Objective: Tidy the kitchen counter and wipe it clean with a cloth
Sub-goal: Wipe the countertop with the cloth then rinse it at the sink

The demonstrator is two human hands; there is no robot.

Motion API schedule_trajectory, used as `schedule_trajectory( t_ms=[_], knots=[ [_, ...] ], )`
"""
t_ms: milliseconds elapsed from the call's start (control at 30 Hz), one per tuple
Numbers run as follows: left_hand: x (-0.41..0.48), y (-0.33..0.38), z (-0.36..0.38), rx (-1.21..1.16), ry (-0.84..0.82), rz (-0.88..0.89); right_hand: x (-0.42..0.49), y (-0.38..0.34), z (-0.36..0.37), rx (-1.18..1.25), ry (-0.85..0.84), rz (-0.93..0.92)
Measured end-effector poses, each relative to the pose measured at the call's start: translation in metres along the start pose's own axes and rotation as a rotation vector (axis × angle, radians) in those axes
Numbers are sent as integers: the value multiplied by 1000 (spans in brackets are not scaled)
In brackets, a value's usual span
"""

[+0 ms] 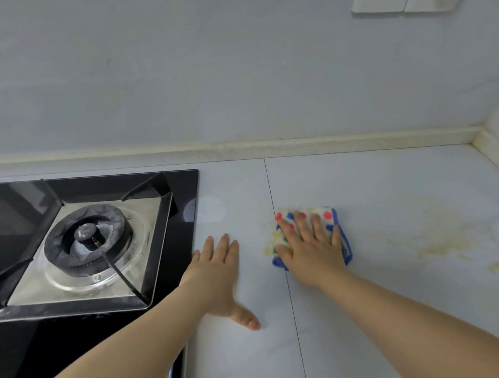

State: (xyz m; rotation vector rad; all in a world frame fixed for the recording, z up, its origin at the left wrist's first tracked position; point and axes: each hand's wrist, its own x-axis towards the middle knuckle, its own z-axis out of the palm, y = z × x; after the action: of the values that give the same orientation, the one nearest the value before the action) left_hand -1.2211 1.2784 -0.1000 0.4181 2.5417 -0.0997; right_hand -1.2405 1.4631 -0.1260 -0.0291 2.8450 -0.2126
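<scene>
left hand (219,272) flat on counter (389,192) | right hand (313,252) (flat) presses cloth (325,213)

Bright even light, edges seemingly bowed

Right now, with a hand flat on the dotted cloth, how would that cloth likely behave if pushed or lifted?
The cloth looks soft and folded, so lifted it would probably droop and unfold. Under the flat right hand it should slide easily over the smooth counter, perhaps bunching at its blue edge. Probably light for its size.
</scene>
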Motion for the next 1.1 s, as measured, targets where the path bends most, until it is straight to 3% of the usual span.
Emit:
schedule_trajectory(
  t_ms=[67,167,233,333,433,533,567,633,767,967,1100],
  knots=[
    [-1,0,0,1,-1,4,-10,-11,11,-16,-14,-24],
    [0,-2,2,-1,11,7,-38,-13,23,-146,118,-224],
    [0,-3,3,-3,16,5,-28,-5,13,-162,70,-313],
    [0,-3,4,-7,20,2,7,1,-6,-89,-74,-143],
    [0,-2,3,-4,22,3,6,-17,-2,-27,-41,-79],
    [2,-2,3,-7,22,8,-29,-30,17,-141,148,-317],
    [1,-2,3,-10,22,7,-28,-27,16,-173,111,-361],
    [-1,-3,1,-7,12,9,-7,-19,9,-125,-33,-284],
    [-1,0,-1,-8,10,1,34,-24,-9,-29,-19,-63],
    [3,0,-2,12,-17,2,17,-28,0,-96,-27,-226],
    [2,1,-2,5,-23,-3,43,-16,-11,-2,0,-32]
  ],
)
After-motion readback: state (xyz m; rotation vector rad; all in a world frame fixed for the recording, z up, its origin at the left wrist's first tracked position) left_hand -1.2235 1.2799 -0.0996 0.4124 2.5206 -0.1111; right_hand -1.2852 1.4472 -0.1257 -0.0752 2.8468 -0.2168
